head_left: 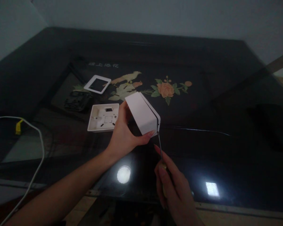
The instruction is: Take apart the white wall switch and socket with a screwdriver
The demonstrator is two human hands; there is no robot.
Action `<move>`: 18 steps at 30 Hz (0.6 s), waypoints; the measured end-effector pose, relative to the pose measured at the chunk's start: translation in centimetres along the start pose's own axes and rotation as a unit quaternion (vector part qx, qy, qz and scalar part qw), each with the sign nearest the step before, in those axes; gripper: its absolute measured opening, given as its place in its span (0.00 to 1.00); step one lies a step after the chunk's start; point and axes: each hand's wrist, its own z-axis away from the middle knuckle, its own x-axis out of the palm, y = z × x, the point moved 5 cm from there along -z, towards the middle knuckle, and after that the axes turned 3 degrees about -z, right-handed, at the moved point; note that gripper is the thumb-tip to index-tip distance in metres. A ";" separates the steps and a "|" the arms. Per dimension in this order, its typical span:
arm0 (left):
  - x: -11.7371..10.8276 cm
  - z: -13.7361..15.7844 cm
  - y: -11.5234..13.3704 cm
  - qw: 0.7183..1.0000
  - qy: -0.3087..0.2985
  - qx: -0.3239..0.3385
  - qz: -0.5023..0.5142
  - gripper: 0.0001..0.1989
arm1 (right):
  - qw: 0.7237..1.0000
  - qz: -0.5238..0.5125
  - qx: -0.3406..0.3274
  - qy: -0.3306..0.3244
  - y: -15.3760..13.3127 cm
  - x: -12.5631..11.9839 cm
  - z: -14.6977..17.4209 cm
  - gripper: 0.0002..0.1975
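Note:
My left hand [124,131] is closed around a white switch box [142,114], which it holds tilted above the table. A dark gap runs between the box body and its front plate on the right side. In my right hand [172,182] is a screwdriver [160,146], gripped by its handle with the shaft pointing up. The screwdriver's tip meets the lower right corner of the box, at the gap. Behind my left wrist an open white back box [103,117] lies on the table, partly covered by the hand.
A white square frame [97,84] lies farther back on the glossy black table [214,94], which bears a bird and flower picture. Dark stacked pieces [76,100] sit left of the back box. A white cable [41,141] with a yellow tag [18,126] runs down the left side.

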 end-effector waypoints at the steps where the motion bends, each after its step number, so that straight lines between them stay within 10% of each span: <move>1: -0.1 0.0 0.0 1.000 0.003 0.010 -0.015 0.42 | 1.000 -0.004 0.007 0.004 0.0 0.0 0.0 0.27; 18: 1.2 0.4 -2.9 0.995 0.017 0.020 -0.094 0.46 | 0.987 -0.134 0.080 0.038 1.1 0.9 -0.7 0.35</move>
